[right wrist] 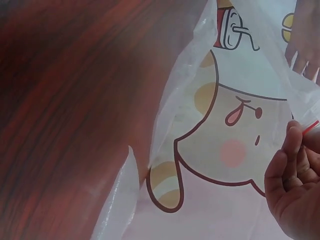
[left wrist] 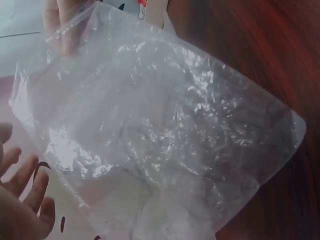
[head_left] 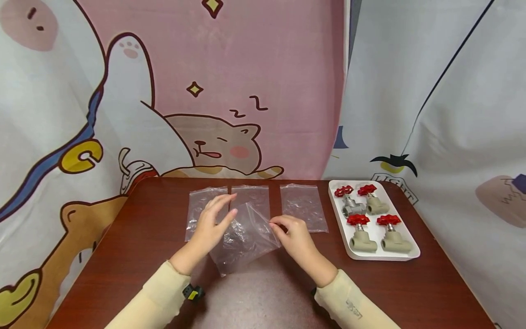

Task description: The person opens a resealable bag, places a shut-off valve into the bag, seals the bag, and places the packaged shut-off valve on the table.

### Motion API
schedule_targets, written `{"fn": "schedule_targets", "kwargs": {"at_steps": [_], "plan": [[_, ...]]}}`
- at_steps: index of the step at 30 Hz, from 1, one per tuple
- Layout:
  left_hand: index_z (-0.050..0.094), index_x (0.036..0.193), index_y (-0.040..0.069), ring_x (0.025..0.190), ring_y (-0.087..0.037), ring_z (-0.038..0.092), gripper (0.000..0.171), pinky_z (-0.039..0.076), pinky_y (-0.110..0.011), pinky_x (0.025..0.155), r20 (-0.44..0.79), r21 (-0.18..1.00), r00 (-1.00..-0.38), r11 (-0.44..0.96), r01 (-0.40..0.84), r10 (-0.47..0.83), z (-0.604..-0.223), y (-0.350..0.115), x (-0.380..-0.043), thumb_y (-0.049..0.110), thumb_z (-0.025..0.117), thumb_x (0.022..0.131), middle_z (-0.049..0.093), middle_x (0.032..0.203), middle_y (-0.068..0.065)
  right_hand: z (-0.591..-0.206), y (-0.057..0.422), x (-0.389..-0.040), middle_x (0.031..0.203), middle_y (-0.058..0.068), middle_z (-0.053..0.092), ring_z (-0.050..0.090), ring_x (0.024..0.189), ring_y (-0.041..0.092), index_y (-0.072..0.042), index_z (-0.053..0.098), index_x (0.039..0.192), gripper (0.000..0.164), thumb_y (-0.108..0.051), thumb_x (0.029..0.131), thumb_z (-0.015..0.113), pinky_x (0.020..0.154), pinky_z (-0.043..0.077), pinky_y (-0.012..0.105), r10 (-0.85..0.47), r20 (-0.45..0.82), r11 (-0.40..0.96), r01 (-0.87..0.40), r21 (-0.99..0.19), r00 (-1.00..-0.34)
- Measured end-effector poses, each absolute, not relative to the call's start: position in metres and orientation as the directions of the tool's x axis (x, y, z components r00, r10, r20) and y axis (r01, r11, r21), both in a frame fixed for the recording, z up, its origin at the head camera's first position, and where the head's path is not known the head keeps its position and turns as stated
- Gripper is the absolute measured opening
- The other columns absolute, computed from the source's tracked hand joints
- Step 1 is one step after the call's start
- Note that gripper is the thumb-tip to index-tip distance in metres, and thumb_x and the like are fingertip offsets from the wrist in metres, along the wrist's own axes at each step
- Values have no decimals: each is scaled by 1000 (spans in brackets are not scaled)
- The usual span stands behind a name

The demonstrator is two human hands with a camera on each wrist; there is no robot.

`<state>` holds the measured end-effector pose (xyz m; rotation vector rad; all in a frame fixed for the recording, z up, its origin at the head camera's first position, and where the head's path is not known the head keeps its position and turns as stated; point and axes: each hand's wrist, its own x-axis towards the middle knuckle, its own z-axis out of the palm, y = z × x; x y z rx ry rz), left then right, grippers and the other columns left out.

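Observation:
A clear plastic zip bag (head_left: 242,242) is held up over the front middle of the table. My right hand (head_left: 297,237) pinches its right corner between thumb and fingertips; in the right wrist view, a short red strip shows at the fingertips of that hand (right wrist: 295,185). To the left of the bag, my left hand (head_left: 211,224) has its fingers spread and grips nothing. The left wrist view has this hand (left wrist: 25,200) beside the bag's edge, with the crinkled bag (left wrist: 165,125) spread across most of the picture.
Three more clear bags lie flat along the table's back: a left one (head_left: 197,205), a middle one (head_left: 256,196) and a right one (head_left: 304,208). A white tray (head_left: 398,201) at the right holds several valves with red handwheels (head_left: 388,220). Behind the table (head_left: 135,256) hangs a cartoon-printed cloth (head_left: 287,91).

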<state>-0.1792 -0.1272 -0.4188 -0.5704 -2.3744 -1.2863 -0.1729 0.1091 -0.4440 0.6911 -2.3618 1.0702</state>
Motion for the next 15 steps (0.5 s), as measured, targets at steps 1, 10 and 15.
{"fn": "schedule_targets", "kwargs": {"at_steps": [1,10,15], "plan": [[61,125,13,120,-23,51,33,40,-48,99,494,705,-851,490,513,179,-420,-128,-180,21,62,92,61,123,-3,-444,108,-173,81,3,71,62,71,9,-7,72,85,3,-7,82,73,65,53,25,-259,585,564,-612,-554,-768],[71,93,11,78,-9,60,7,52,-31,73,498,762,-858,409,502,124,-424,-121,-180,14,69,87,68,86,1,-443,106,-171,81,0,71,64,73,7,-9,73,84,5,-8,80,75,65,53,22,-281,572,552,-617,-560,-771],[71,90,7,73,-11,59,6,52,-31,68,520,764,-848,388,515,102,-425,-118,-180,10,70,84,69,82,-3,-442,106,-170,77,-3,68,58,67,4,-11,72,86,6,-13,81,75,58,49,19,-289,528,564,-588,-580,-798]]}}
